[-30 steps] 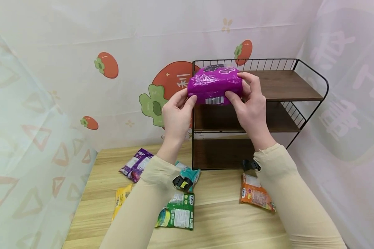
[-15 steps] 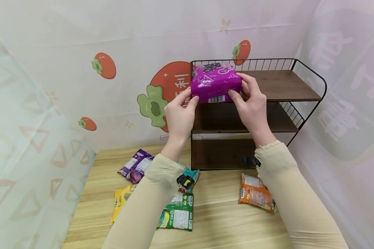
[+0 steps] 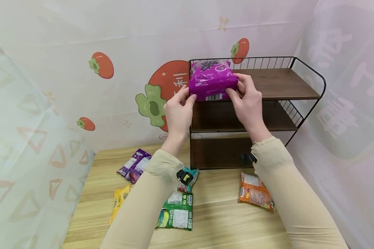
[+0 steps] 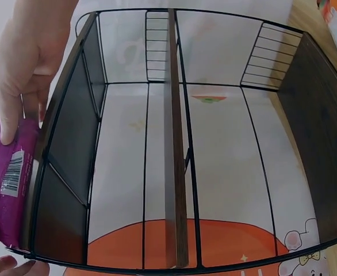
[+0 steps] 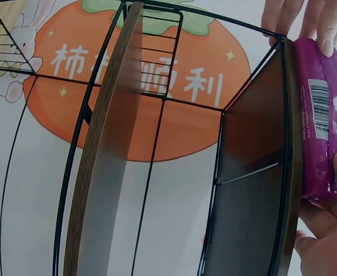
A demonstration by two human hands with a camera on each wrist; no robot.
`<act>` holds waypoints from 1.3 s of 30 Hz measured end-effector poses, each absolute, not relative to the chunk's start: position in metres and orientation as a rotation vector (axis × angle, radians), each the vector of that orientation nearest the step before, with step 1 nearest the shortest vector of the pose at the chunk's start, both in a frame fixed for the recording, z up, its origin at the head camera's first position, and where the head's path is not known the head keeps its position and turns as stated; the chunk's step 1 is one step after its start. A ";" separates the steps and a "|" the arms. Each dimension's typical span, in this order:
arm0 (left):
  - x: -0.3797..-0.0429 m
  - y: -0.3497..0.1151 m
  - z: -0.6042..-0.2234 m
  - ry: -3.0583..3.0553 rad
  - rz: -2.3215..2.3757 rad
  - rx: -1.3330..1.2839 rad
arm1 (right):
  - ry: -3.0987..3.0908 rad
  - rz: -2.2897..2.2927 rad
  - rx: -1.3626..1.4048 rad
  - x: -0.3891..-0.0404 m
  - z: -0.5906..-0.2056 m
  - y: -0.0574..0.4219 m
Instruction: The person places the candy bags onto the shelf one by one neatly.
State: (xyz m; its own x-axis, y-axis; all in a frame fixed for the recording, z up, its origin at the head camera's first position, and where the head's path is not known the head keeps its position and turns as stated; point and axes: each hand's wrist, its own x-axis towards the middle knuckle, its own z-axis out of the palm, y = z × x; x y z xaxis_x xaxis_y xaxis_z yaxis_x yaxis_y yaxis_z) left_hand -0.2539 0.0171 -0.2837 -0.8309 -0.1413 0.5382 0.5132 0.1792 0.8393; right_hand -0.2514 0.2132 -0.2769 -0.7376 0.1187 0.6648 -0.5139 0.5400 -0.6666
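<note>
In the head view, a glossy purple snack bag (image 3: 213, 83) with a barcode sits at the left front of the top shelf (image 3: 274, 83) of a rack. My left hand (image 3: 179, 112) pinches its left end between thumb and fingers. At the other end, my right hand (image 3: 247, 103) grips it, thumb on the front. The left wrist view has the bag (image 4: 7, 178) close against the top board's upper face; whether it rests fully there, I cannot tell. From the right wrist, the same bag (image 5: 321, 121) lies along that board, with fingers at both ends.
Two lower shelves (image 3: 221, 152) of the black wire rack sit below. On the wooden table (image 3: 218, 214) lie purple (image 3: 135, 166), yellow (image 3: 119, 200), teal (image 3: 191, 176), green (image 3: 177, 216) and orange (image 3: 255, 193) bags. My sleeves partly cover several of them.
Both hands have carried the purple bag from in front of the rack back and slightly down onto the top shelf's left end. The bags on the table have not moved.
</note>
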 end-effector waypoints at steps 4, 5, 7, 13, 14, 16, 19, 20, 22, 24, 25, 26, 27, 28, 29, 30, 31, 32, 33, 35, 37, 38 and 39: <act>-0.256 0.017 -0.285 -1.968 -1.682 -0.338 | -2.115 1.208 0.298 -0.254 -0.277 0.213; -0.256 0.017 -0.285 -1.972 -1.670 -0.335 | -2.120 1.206 0.290 -0.255 -0.278 0.214; -0.257 0.017 -0.286 -1.989 -1.650 -0.326 | -2.130 1.207 0.276 -0.256 -0.279 0.214; -0.261 0.017 -0.288 -2.025 -1.602 -0.306 | -2.156 1.179 0.255 -0.259 -0.280 0.214; -0.261 0.017 -0.289 -2.033 -1.597 -0.300 | -2.159 1.172 0.253 -0.259 -0.280 0.214; -0.261 0.017 -0.289 -2.051 -1.586 -0.289 | -2.164 1.162 0.247 -0.259 -0.280 0.214; -0.262 0.016 -0.290 -2.068 -1.585 -0.288 | -2.172 1.159 0.247 -0.258 -0.280 0.215; -0.261 0.015 -0.291 -2.070 -1.593 -0.291 | -2.175 1.159 0.249 -0.258 -0.280 0.215; -0.261 0.014 -0.292 -2.064 -1.612 -0.308 | -2.181 1.159 0.255 -0.257 -0.280 0.215; -0.259 0.013 -0.294 -2.056 -1.624 -0.333 | -2.186 1.156 0.264 -0.256 -0.280 0.216; -0.259 0.012 -0.295 -2.053 -1.627 -0.348 | -2.185 1.154 0.272 -0.255 -0.280 0.217; -0.259 0.011 -0.296 -2.054 -1.630 -0.365 | -2.184 1.149 0.278 -0.254 -0.281 0.218; -0.259 0.010 -0.298 -2.054 -1.627 -0.383 | -2.180 1.142 0.284 -0.253 -0.281 0.219; -0.259 0.008 -0.299 -2.057 -1.620 -0.400 | -2.175 1.133 0.288 -0.252 -0.282 0.220; -0.258 0.007 -0.301 -2.062 -1.614 -0.416 | -2.167 1.124 0.294 -0.251 -0.282 0.221; -0.258 0.005 -0.302 -2.066 -1.613 -0.432 | -2.160 1.114 0.300 -0.250 -0.283 0.222; -0.258 0.004 -0.304 -2.071 -1.611 -0.446 | -2.152 1.109 0.305 -0.249 -0.283 0.223; -0.258 0.003 -0.305 -2.076 -1.611 -0.456 | -2.147 1.103 0.310 -0.248 -0.284 0.224; -0.257 0.001 -0.307 -2.081 -1.610 -0.461 | -2.142 1.098 0.316 -0.247 -0.284 0.225; -0.257 -0.002 -0.310 -2.095 -1.609 -0.466 | -2.138 1.094 0.328 -0.245 -0.285 0.227; -0.257 -0.004 -0.313 -2.118 -1.606 -0.461 | -2.145 1.086 0.339 -0.243 -0.286 0.230; -0.256 -0.005 -0.314 -2.131 -1.604 -0.458 | -2.150 1.078 0.343 -0.242 -0.287 0.231; -0.255 -0.006 -0.315 -2.144 -1.604 -0.457 | -2.154 1.072 0.345 -0.241 -0.288 0.232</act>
State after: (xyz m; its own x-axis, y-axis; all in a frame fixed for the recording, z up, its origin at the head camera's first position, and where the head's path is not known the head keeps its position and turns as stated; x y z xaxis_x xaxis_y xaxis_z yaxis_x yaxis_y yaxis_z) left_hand -0.2555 -0.0057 -0.3146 -0.8571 0.0101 0.5151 0.4970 0.2797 0.8214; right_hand -0.2411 0.2321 -0.2877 -0.7224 0.0663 0.6883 -0.5090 0.6228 -0.5942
